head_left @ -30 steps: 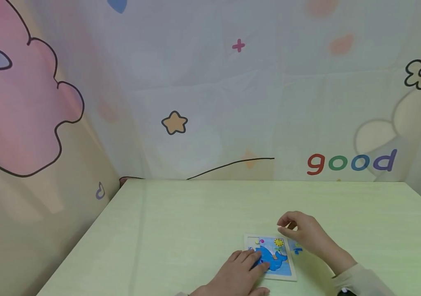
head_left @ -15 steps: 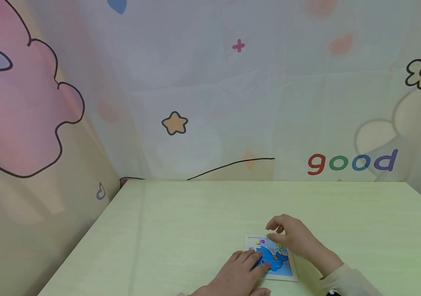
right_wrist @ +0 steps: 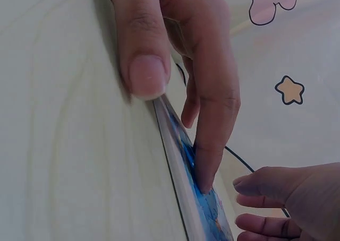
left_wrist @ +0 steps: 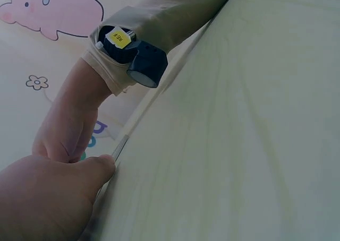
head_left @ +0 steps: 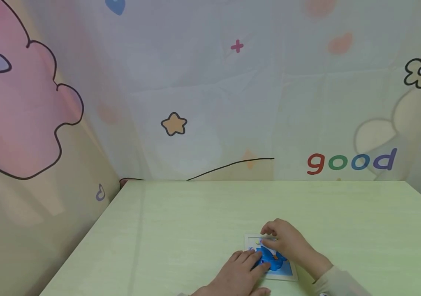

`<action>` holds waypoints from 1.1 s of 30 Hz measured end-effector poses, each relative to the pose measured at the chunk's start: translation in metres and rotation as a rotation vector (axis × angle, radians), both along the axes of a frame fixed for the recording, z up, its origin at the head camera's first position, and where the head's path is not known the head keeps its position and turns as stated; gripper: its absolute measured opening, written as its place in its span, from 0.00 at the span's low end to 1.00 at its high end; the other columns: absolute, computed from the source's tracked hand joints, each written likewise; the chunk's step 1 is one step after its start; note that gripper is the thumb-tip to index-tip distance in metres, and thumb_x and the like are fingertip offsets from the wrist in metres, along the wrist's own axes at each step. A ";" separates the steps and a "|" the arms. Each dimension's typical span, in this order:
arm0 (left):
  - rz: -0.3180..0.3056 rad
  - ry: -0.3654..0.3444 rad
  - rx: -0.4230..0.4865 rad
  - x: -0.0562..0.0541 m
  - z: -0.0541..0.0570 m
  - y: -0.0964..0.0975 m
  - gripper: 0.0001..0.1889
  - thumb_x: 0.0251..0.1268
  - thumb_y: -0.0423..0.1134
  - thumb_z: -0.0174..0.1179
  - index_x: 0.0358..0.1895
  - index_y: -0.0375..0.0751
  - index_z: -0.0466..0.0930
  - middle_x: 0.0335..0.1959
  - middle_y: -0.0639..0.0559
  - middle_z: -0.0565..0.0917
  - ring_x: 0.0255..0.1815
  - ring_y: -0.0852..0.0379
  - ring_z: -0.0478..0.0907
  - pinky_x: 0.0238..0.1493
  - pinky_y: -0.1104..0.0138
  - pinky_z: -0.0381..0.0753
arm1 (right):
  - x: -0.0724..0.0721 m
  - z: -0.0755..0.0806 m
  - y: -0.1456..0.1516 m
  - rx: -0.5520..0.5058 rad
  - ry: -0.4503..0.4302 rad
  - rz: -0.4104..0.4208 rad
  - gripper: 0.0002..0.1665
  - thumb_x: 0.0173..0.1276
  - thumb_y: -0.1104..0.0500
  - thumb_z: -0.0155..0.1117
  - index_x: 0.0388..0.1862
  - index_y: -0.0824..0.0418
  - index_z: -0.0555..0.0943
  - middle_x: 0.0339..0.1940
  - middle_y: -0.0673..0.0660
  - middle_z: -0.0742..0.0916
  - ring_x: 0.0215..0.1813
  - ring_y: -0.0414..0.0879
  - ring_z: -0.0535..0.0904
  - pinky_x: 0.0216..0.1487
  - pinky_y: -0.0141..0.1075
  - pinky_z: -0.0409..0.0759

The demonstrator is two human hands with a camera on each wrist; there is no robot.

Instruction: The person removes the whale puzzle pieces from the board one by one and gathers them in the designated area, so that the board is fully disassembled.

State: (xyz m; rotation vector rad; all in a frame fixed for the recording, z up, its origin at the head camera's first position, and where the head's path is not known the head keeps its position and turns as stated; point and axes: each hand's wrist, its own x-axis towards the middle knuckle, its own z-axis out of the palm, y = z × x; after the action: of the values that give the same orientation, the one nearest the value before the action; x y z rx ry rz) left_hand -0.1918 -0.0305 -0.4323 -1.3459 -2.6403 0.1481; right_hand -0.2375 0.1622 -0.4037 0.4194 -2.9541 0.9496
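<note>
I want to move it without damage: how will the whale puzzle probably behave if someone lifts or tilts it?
The whale puzzle is probably stiff and light, since its straight frame looks thin. Its shiny blue picture may feel slippery. If tilted, it might come apart, as the bare patch at its upper left suggests removable parts.

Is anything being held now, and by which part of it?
The left hand rests fingers on the whale puzzle, at its left side; no clear grip shows. Whether the right hand holds anything cannot be told.

The puzzle [head_left: 277, 263] looks glossy, the table [head_left: 195, 222] matt.
</note>
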 end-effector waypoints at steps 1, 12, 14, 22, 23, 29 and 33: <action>0.002 -0.003 -0.003 0.000 0.000 0.000 0.30 0.74 0.64 0.33 0.68 0.54 0.67 0.70 0.52 0.69 0.70 0.56 0.67 0.63 0.62 0.71 | 0.000 -0.001 -0.001 0.006 0.004 -0.004 0.08 0.59 0.57 0.70 0.37 0.57 0.83 0.36 0.51 0.81 0.40 0.44 0.75 0.46 0.44 0.79; -0.009 0.039 0.005 0.000 -0.003 0.000 0.30 0.74 0.63 0.33 0.68 0.54 0.68 0.69 0.51 0.70 0.69 0.55 0.68 0.63 0.63 0.71 | 0.001 -0.006 -0.006 0.109 0.102 -0.018 0.06 0.58 0.57 0.71 0.33 0.55 0.82 0.33 0.51 0.80 0.39 0.44 0.73 0.45 0.44 0.77; -0.010 0.045 0.002 0.000 -0.003 0.000 0.30 0.74 0.63 0.33 0.68 0.54 0.68 0.69 0.51 0.70 0.69 0.55 0.68 0.63 0.63 0.71 | 0.002 -0.007 -0.006 0.119 0.107 -0.019 0.06 0.58 0.57 0.71 0.33 0.54 0.82 0.33 0.50 0.79 0.39 0.44 0.73 0.45 0.44 0.76; -0.001 0.023 -0.006 0.000 -0.002 0.000 0.30 0.74 0.64 0.32 0.69 0.54 0.66 0.70 0.51 0.69 0.70 0.55 0.66 0.63 0.62 0.70 | 0.001 -0.007 -0.008 0.137 0.098 -0.036 0.05 0.59 0.58 0.70 0.33 0.53 0.82 0.33 0.50 0.79 0.40 0.45 0.72 0.47 0.46 0.76; -0.001 0.020 -0.005 0.000 -0.002 0.000 0.30 0.74 0.64 0.32 0.69 0.54 0.66 0.70 0.51 0.69 0.70 0.55 0.66 0.64 0.62 0.70 | 0.001 -0.007 -0.008 0.137 0.098 -0.037 0.05 0.59 0.58 0.70 0.32 0.53 0.81 0.33 0.50 0.79 0.40 0.45 0.72 0.47 0.46 0.76; -0.006 0.020 0.003 0.000 -0.002 -0.001 0.30 0.74 0.64 0.33 0.69 0.53 0.67 0.70 0.51 0.69 0.70 0.55 0.67 0.64 0.62 0.70 | 0.001 -0.008 -0.009 0.121 0.091 -0.049 0.05 0.59 0.60 0.69 0.32 0.53 0.81 0.33 0.50 0.79 0.40 0.45 0.72 0.47 0.46 0.76; -0.013 0.039 0.010 0.000 -0.003 -0.001 0.30 0.74 0.63 0.33 0.68 0.53 0.67 0.69 0.50 0.70 0.69 0.55 0.67 0.63 0.62 0.71 | 0.002 -0.008 -0.009 0.106 0.096 -0.048 0.05 0.60 0.60 0.68 0.33 0.52 0.80 0.34 0.50 0.80 0.40 0.45 0.72 0.46 0.45 0.76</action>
State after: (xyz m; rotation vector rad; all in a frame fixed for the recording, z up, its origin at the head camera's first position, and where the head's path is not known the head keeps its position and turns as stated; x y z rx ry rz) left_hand -0.1921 -0.0314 -0.4354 -1.3432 -2.5961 0.1572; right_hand -0.2353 0.1535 -0.4114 0.3833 -2.9220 0.7492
